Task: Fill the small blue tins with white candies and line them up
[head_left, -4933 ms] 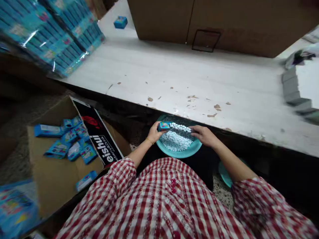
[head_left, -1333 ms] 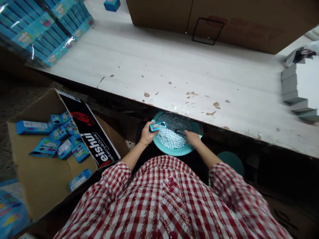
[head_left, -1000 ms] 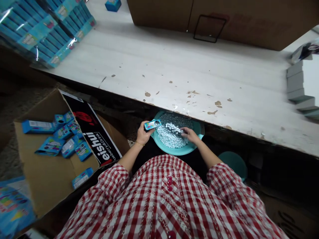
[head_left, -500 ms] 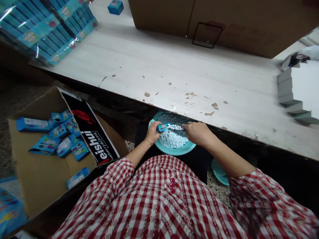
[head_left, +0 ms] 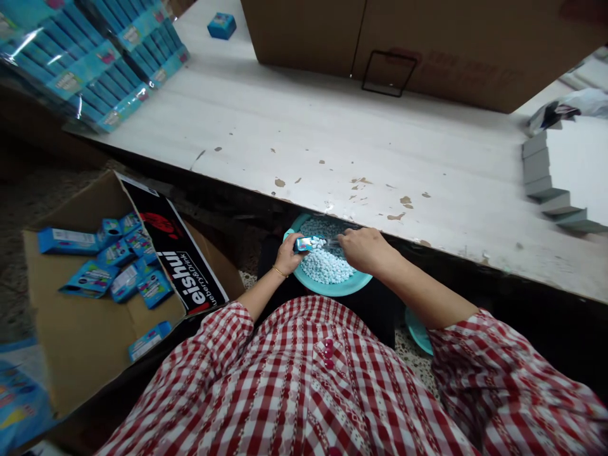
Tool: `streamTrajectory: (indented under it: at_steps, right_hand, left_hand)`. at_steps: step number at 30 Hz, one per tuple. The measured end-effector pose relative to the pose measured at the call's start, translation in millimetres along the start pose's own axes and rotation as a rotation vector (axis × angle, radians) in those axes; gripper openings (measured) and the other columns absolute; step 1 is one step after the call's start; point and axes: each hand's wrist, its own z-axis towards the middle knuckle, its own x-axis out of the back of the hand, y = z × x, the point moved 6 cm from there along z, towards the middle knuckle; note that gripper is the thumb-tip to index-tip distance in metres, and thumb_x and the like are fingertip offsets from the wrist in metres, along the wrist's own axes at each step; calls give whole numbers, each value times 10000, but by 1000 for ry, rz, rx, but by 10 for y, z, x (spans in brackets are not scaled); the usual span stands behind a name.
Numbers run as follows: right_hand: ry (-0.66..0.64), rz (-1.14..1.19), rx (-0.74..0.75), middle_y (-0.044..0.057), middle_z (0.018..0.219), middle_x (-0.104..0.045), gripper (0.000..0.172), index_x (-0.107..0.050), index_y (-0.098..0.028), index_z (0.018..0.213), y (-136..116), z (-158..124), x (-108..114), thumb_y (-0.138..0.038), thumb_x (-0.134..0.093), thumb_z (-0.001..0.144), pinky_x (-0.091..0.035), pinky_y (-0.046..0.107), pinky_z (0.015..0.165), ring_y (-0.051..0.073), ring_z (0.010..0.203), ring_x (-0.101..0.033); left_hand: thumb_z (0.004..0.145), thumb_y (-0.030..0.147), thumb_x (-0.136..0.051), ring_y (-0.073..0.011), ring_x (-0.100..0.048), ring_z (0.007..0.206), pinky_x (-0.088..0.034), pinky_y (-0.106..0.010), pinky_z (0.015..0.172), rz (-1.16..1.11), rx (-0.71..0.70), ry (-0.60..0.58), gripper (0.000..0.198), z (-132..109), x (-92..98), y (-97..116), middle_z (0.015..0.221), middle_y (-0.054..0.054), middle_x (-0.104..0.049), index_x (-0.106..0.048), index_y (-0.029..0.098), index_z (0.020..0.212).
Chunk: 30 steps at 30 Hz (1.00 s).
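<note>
Fingers of the left hand (head_left: 287,254) close round a small blue case (head_left: 308,243), holding it level over the nine o'clock rim of a teal bowl (head_left: 332,290). The right hand (head_left: 365,249) comes in from three o'clock, its fingers bunched tight and their tips just beside the case's end. Whether they grip anything is too small to tell. A few white pellets (head_left: 327,266) sit at the mouth of the case, and many more fill the bowl beneath both hands.

The bowl lies half under the near edge of a worn white table (head_left: 332,139). At four o'clock of the bowl, under the right forearm, part of a second teal bowl (head_left: 418,330) shows. At nine o'clock an open carton (head_left: 90,345) on the floor holds loose blue packs (head_left: 97,277). On the table, wrapped bundles (head_left: 90,60) of blue packs lie at ten o'clock, and a lone blue box (head_left: 221,25) stands at eleven. Brown boxes (head_left: 451,57) are at twelve, and a stepped grey stack (head_left: 546,187) sits at two. A red checked shirt (head_left: 308,380) fills the lower view.
</note>
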Motion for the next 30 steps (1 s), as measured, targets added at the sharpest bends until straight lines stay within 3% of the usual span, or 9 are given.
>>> streamTrajectory:
  at_steps: [5, 12, 15, 19, 22, 25, 30]
  right_hand:
    - [62, -20, 8, 127, 953, -636, 331, -614, -157, 1050, 58, -85, -22, -113, -368, 833, -437, 263, 635, 220, 822, -633]
    - [179, 24, -5, 78, 955, -648, 361, -567, -233, 1171, 195, -242, -38, -187, -377, 867, -432, 258, 576, 197, 755, -638]
    - [245, 169, -12, 64, 1031, -647, 358, -549, -247, 1204, 352, -366, -94, -252, -408, 875, -463, 282, 662, 198, 836, -632]
    - [393, 538, -16, 60, 1089, -640, 366, -555, -208, 1202, 680, -568, -302, -314, -444, 870, -465, 294, 807, 183, 945, -605]
    - [514, 814, -121, 75, 1111, -635, 411, -569, -173, 1180, 976, -663, -556, -378, -494, 832, -465, 314, 851, 191, 974, -598]
    - [622, 999, -276, 83, 1112, -633, 464, -582, -159, 1155, 1201, -707, -779, -437, -527, 788, -460, 351, 881, 214, 1005, -586]
    - [612, 1138, -374, 59, 919, -661, 491, -596, -149, 1128, 1286, -691, -957, -463, -561, 752, -493, 328, 742, 180, 775, -600]
  left_hand:
    - [657, 256, -687, -200, -570, 930, -446, -345, 870, -30, -6, 20, 357, -26, 38, -13, 971, -46, -595, -544, 192, 978]
    - [625, 268, -733, -181, -596, 865, -471, -332, 835, -89, 118, 92, 419, -60, 137, -36, 929, -26, -623, -544, 188, 990]
    - [625, 291, -741, -166, -608, 817, -488, -314, 799, -133, 135, 117, 439, -105, 200, 61, 902, -18, -635, -536, 187, 999]
    - [620, 340, -751, -154, -619, 762, -508, -292, 744, -207, 131, 195, 481, -92, 296, 327, 860, -17, -640, -509, 181, 1004]
    - [629, 371, -746, -147, -616, 754, -507, -278, 737, -173, 91, 295, 501, 120, 337, 616, 859, -14, -633, -491, 189, 1020]
    - [654, 385, -729, -161, -622, 807, -499, -278, 768, -105, 32, 372, 487, 539, 277, 850, 887, -21, -638, -489, 203, 1037]
    - [695, 291, -702, -229, -622, 950, -489, -346, 847, -73, 169, 406, 532, 1336, -157, 786, 1020, -50, -648, -455, 228, 1162]
